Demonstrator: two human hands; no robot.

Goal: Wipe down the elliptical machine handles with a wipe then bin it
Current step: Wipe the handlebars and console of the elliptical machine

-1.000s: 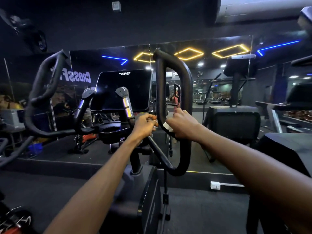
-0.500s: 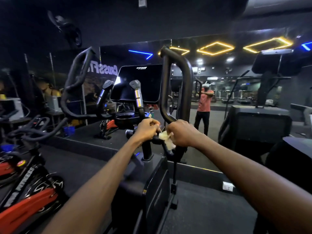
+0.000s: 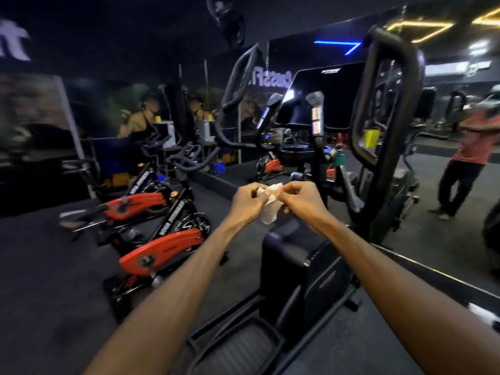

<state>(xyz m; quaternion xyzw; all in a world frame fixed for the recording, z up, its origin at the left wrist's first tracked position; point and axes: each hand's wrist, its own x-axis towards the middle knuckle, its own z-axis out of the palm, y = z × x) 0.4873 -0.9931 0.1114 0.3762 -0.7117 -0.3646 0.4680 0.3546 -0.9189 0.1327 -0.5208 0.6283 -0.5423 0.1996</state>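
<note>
- Left of the frame: two red-and-black spin bikes stand side by side on the dark gym floor, the nearer one lower in the frame, the farther one above it.
- Centre: the left hand pinches one edge of a crumpled white wipe, fingers curled around it, forearm reaching up from the lower left.
- Centre, touching the same wipe: the right hand grips its other edge with bent fingers; the wipe hangs between both hands, in front of the elliptical machine and clear of its handles.
- Just above the hands: two short grips with silver bands rise beneath the machine's dark screen.
- Upper centre: the left looped handle curves upward, well apart from the hands.
- Right of centre: the thick black right looped handle stands tall, near but not touched by either hand.
- Far right: a wall mirror shows a blurred person in a red top and dark trousers.
</note>
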